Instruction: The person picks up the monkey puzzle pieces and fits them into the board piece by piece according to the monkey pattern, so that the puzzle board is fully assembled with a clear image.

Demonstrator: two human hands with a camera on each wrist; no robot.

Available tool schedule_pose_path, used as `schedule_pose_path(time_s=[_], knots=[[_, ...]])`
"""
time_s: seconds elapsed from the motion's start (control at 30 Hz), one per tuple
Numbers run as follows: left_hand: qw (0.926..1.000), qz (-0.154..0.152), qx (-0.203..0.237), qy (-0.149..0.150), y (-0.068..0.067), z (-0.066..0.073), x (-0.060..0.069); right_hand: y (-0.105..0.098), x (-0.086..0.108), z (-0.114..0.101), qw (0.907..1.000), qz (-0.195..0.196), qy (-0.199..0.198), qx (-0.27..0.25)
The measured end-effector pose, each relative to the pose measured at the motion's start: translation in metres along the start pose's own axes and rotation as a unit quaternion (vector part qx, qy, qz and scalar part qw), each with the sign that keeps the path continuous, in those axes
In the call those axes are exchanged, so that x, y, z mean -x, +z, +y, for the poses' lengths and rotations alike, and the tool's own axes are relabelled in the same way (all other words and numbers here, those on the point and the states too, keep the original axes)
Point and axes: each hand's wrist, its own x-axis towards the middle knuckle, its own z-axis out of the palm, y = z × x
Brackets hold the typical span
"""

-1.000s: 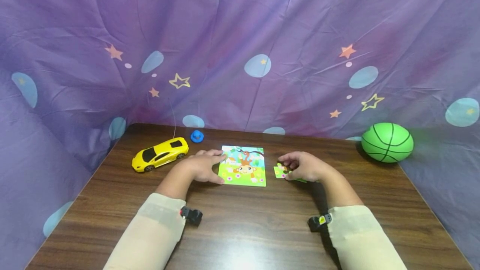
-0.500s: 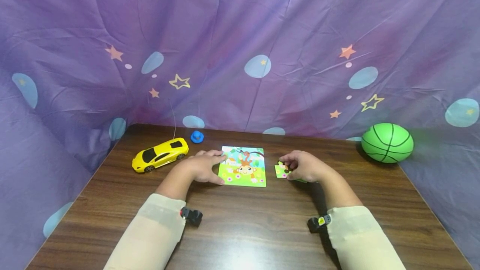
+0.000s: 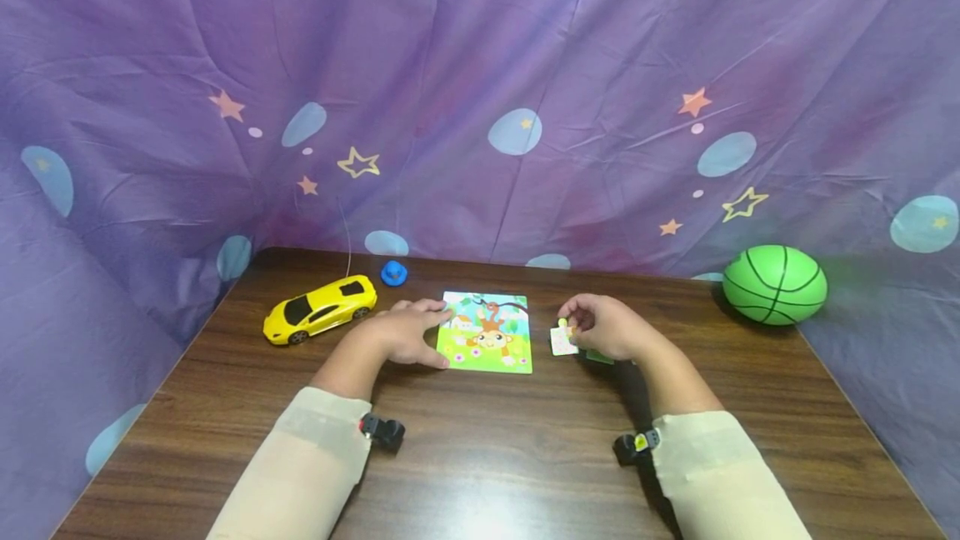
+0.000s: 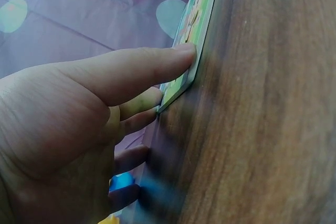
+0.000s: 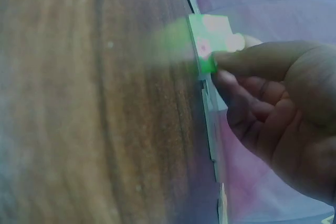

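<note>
A square puzzle [image 3: 487, 333] with a monkey picture lies flat on the table. My left hand [image 3: 411, 333] rests at its left side, fingers and thumb spread and fairly straight. In the left wrist view the thumb [image 4: 152, 66] touches the puzzle's [image 4: 197, 30] edge. To the right, my right hand [image 3: 609, 330] pinches a small puzzle piece [image 3: 564, 339] between thumb and fingers, tilted off the table. The right wrist view has that flowered green piece [image 5: 206, 38] close up. Under the right hand lies another green piece [image 3: 598, 357], partly hidden.
A yellow toy car [image 3: 321, 309] stands left of the left hand, with a blue rubber duck [image 3: 393, 273] behind it. At the far right is a green ball [image 3: 776, 285]. A purple patterned curtain [image 3: 480, 107] hangs along the wooden table's [image 3: 480, 440] back and sides.
My right hand has raised and tilted the puzzle piece, which now catches the light and looks pale. The left hand and the square puzzle have stayed put.
</note>
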Motion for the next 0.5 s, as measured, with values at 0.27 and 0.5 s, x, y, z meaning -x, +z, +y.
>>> schedule_pose_path(time_s=[0.27,0.5], knots=[[1.0000,0.003,0.005,0.004,0.001,-0.003,-0.001,0.002,0.001,-0.023,0.9989,0.001,-0.013,-0.045],[1.0000,0.000,0.007,0.005,0.001,-0.003,-0.001,0.017,-0.007,-0.059,0.9959,-0.014,-0.025,-0.086]])
